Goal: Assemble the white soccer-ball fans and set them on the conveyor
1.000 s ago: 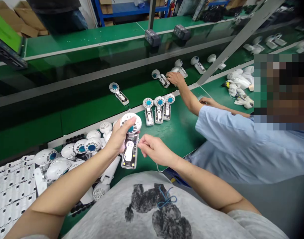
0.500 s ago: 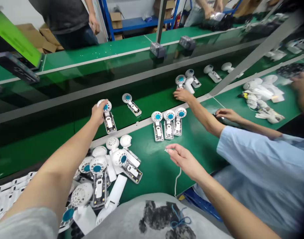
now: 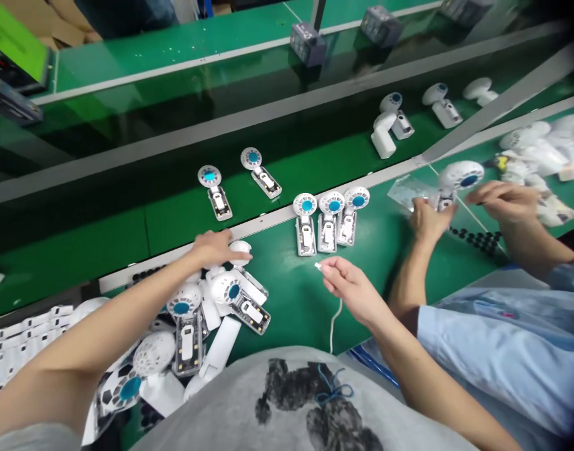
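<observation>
My left hand (image 3: 215, 248) reaches over a heap of handheld fans, fingers spread at a white fan head (image 3: 241, 252); whether it touches that head I cannot tell. In my right hand (image 3: 347, 282) a small white cable plug (image 3: 318, 266) is pinched between thumb and fingertips. Its white cable (image 3: 333, 326) hangs down to the bench edge. Just beyond that hand, three fans with blue centres, among them one on the left (image 3: 306, 235), stand in a row against the rail. On the belt lie two more, a left fan (image 3: 219, 202) and a right fan (image 3: 266, 181).
At my right, a co-worker's hands (image 3: 430, 219) hold a fan (image 3: 462, 175) beside a clear bag. White casings (image 3: 28, 338) are stacked at lower left. A metal rail (image 3: 263, 222) divides bench from belt. Dark boxes (image 3: 308, 44) stand farther back, and a slanted post (image 3: 497, 106) crosses the right side.
My left hand has let go of a fan on the belt and come back over the heap. My right hand keeps the plug. The co-worker's hand has left the belt and now holds a fan.
</observation>
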Tool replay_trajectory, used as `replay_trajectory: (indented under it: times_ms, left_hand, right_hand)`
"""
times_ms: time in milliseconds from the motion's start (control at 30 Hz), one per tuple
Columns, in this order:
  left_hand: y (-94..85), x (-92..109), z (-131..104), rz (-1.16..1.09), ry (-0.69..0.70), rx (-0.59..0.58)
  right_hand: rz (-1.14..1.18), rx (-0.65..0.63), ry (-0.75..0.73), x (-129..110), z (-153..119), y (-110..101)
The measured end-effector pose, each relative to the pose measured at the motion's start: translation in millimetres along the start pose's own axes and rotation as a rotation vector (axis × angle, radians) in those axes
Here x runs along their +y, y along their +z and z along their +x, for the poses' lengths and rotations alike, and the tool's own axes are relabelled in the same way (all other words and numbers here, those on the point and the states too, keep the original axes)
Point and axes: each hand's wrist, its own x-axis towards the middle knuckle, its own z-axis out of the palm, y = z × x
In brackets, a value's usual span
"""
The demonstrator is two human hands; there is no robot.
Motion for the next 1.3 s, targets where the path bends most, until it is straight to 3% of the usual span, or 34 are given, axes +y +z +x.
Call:
replay_trajectory:
  times_ms: [67,133,200,333,400,467,567,667,767,867,1033,1167,1300]
  left_hand:
    - [18.0,9.6,-15.6,0.134,0.077,-0.066]
    - [26.5,17.5,-22.0,0.164,0.141,-0.038]
    - [24.3,22.7,-24.8,0.093,0.220,0.030]
    - [3.3,30.1,-38.8,-0.115,0.446,0.219]
    - [-4.2,36.6,-53.3,-0.479,0.557,0.295]
    - [-5.3,46.9,-71.5,-1.027,0.580,0.248]
    - [2.1,66.1,-97.9,-1.700,0.379,0.074]
    - [9.9,78.9,-115.0,-1.998,0.214,0.123]
    - [12.2,78.8,-124.7,-2.061,0.238,0.098]
    - [11.3,74.3,-133.4,-2.063,0.416,-0.048]
    - [10.2,79.0,-146.8,-1.946,0.655,-0.152]
    - [10.0,83.7,-150.1,-1.875,0.695,-0.261]
    - [8.7,84.8,-151.1,-1.850,0.689,-0.203]
  right_hand:
    - [-0.006,-0.030,-0.042,-1.4,-2.8,4.5]
    - [-0.014,-0.043,-0.081,-2.8,-9.2,7.3]
    - [-0.009,-0.040,-0.115,-3.5,-17.7,8.2]
    - [0.078,-0.062,-0.151,-5.1,-34.1,10.9]
    - [0.118,-0.091,-0.166,-8.2,-40.5,15.5]
    - [0.134,-0.120,-0.188,-13.5,-46.1,22.1]
    - [0.141,-0.142,-0.223,-23.1,-55.1,32.7]
    - [0.152,-0.166,-0.246,-30.2,-65.4,40.3]
    - [0.152,-0.193,-0.244,-33.3,-74.3,45.6]
    - [0.151,-0.205,-0.246,-35.2,-79.3,52.0]
    - [0.146,-0.234,-0.257,-39.1,-79.9,63.8]
    - [0.121,-0.219,-0.260,-38.8,-78.3,67.7]
    - [0.077,-0.229,-0.255,-35.7,-77.8,66.4]
